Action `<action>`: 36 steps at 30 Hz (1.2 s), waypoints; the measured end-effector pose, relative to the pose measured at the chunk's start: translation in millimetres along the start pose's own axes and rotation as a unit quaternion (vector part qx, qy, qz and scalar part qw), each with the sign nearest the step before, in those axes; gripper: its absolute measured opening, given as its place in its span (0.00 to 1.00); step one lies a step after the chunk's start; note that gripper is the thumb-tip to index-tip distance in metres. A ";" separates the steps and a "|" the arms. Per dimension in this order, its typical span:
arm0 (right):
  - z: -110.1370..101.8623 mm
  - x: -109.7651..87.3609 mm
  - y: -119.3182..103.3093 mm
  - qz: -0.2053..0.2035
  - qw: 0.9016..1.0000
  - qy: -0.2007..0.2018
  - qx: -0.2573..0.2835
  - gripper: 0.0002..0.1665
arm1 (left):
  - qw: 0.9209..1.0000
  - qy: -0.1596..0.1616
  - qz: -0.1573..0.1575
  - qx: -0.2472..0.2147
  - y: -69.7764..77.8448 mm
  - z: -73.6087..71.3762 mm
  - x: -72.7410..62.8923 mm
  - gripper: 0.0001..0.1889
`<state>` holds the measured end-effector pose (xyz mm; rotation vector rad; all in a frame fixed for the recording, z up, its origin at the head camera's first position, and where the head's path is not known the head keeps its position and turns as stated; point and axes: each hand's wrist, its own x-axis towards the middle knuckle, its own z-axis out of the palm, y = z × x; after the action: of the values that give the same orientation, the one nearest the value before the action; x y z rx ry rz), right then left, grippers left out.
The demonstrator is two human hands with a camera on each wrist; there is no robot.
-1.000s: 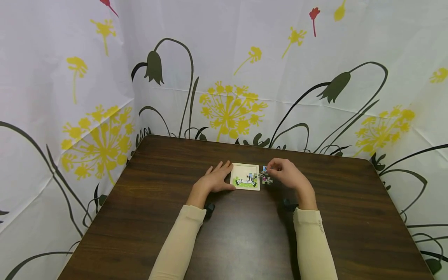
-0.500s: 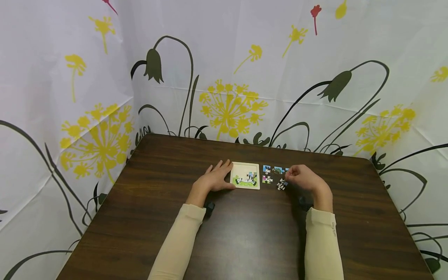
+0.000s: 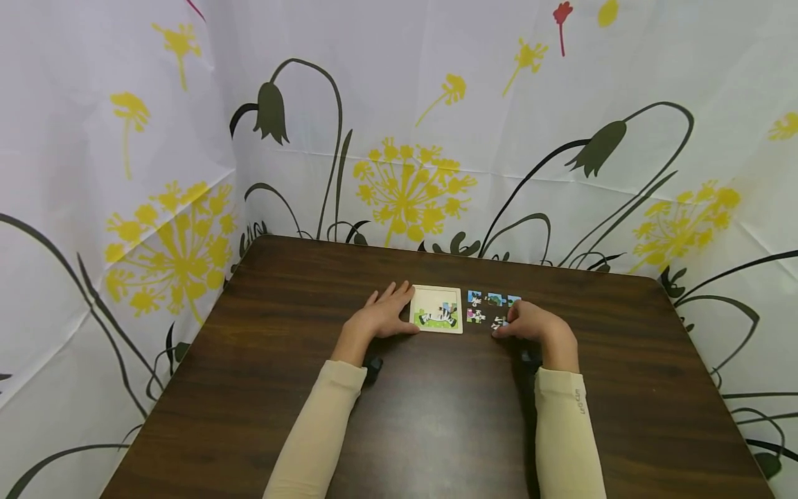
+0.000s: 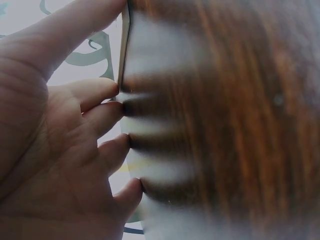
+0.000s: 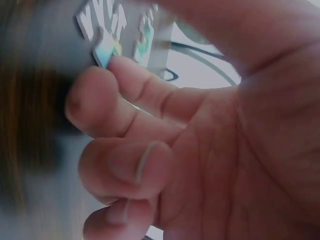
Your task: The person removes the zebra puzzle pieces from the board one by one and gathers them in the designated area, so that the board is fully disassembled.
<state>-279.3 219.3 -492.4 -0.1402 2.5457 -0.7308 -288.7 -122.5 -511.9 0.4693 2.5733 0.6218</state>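
Observation:
A light wooden puzzle tray lies on the table, with a partial zebra-on-grass picture fitted along its lower part. My left hand rests at the tray's left side, fingers spread and fairly straight; in the left wrist view its thumb and index fingertip touch the tray's edge. Right of the tray, my right hand pinches a striped puzzle piece lying on the table, thumb at its near side and index at its right. The right wrist view shows the index fingertip against a blue-edged puzzle piece; the thumb tip is out of frame.
Loose puzzle pieces lie between the tray and my right hand: a blue one, a blue-green one, a pink-green one and another blue one. A dark wooden table meets a flower-printed curtain behind.
My right hand first moved right from beside the tray, uncovering loose pieces, then came slightly back left and down to the striped puzzle piece. The left hand stays at the tray.

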 end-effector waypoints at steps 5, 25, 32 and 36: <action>3.9 4.8 -5.9 -0.009 1.000 0.014 -0.009 0.24 | 1.000 0.004 0.004 0.008 0.9 -0.5 0.4 0.52; -4.5 5.1 5.7 -0.054 0.995 0.019 0.085 0.23 | 1.000 0.004 0.010 -0.005 -3.7 1.4 4.5 0.53; -5.8 9.3 9.4 -0.102 0.991 0.043 0.076 0.15 | 1.000 0.002 0.001 -0.002 0.7 -1.3 0.8 0.52; 6.1 17.5 -11.5 -0.115 0.991 0.056 0.041 0.11 | 1.000 0.003 0.004 -0.013 -4.7 2.9 4.6 0.53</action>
<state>-292.1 202.6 -498.3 -0.3802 2.6292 -0.9537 -292.2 -123.5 -518.2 0.4702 2.5671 0.6594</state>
